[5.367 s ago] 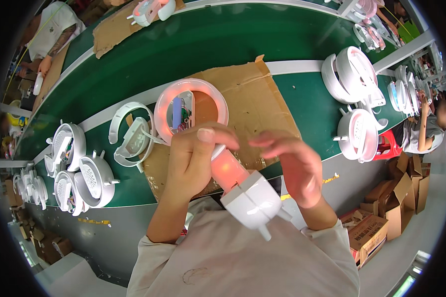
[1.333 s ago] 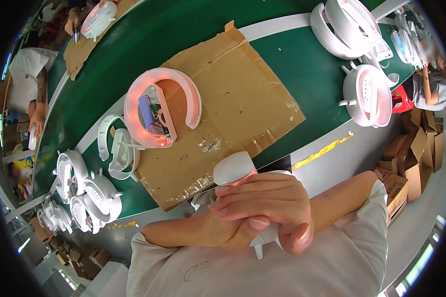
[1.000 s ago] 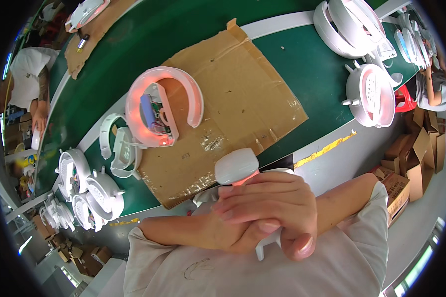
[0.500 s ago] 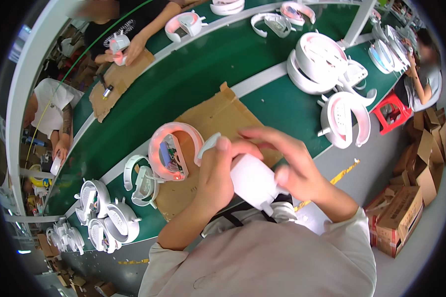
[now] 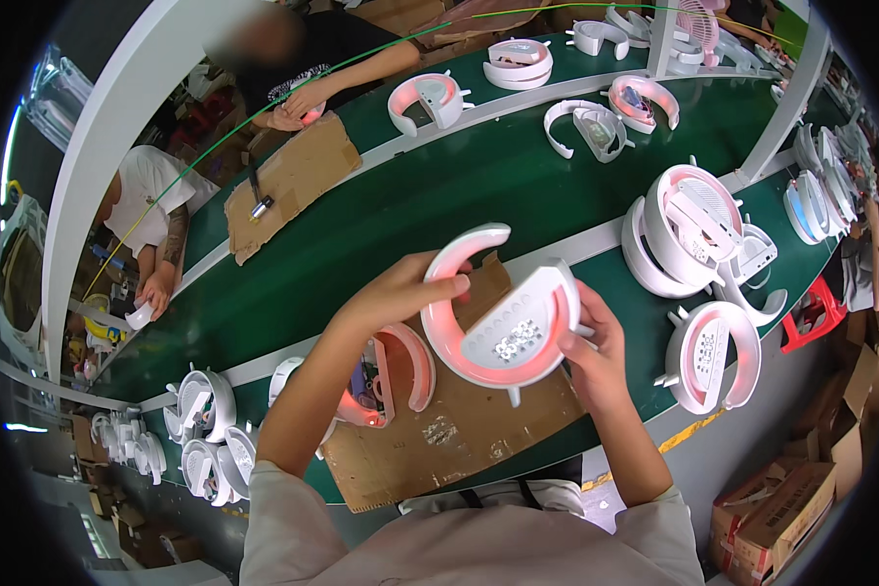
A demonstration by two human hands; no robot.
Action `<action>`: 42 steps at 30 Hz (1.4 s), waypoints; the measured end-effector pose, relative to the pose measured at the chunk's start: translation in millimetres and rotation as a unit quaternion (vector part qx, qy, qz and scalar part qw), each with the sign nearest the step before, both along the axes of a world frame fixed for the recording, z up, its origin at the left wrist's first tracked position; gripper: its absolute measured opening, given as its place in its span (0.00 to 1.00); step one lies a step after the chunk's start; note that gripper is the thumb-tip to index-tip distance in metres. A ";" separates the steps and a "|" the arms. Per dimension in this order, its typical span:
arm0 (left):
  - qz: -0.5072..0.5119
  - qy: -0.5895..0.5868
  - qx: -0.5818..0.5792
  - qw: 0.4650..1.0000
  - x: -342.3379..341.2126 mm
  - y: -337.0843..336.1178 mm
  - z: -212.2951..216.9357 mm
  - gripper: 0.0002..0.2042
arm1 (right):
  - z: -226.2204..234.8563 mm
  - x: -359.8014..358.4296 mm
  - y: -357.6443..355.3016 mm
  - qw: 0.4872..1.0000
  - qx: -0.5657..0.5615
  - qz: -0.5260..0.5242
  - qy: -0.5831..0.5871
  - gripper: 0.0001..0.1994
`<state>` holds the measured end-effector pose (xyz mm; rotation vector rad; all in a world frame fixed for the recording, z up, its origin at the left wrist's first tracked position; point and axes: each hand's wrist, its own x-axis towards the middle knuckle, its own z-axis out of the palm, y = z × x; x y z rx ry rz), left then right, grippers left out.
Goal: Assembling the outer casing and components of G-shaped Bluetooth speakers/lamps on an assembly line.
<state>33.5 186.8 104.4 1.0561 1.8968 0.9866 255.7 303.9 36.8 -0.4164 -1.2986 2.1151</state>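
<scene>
Both hands hold up a white C-shaped plastic housing (image 5: 506, 322) with a pink inner side and short pegs, above the cardboard sheet (image 5: 459, 430). My left hand (image 5: 400, 293) grips its upper left arm. My right hand (image 5: 596, 347) holds its lower right edge. Under my left forearm another pink-and-white C-shaped part (image 5: 396, 376) with exposed electronics lies on the cardboard.
A green conveyor belt (image 5: 410, 210) runs diagonally. Finished white housings stand at right (image 5: 698, 230) and lower left (image 5: 200, 430). Other people work across the belt at a second cardboard sheet (image 5: 283, 190). Cardboard boxes (image 5: 781, 503) sit on the floor at right.
The housing went from being pressed close to my body to being lifted up over the cardboard, turned with its pink inner face toward me; my view has risen toward the belt.
</scene>
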 end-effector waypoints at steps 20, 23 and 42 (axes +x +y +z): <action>0.102 0.208 0.082 0.969 -155.7 131.9 -98.7 0.11 | -43.6 -74.3 44.6 0.937 0.284 -0.091 -0.183 0.14; -0.090 0.514 0.157 0.838 -96.3 194.0 -88.4 0.25 | -43.2 -114.9 92.9 0.938 0.102 -0.292 -0.154 0.18; -0.209 0.548 0.212 0.781 -107.4 204.9 -49.6 0.11 | -62.0 -204.5 262.6 0.624 0.315 -0.472 -0.536 0.31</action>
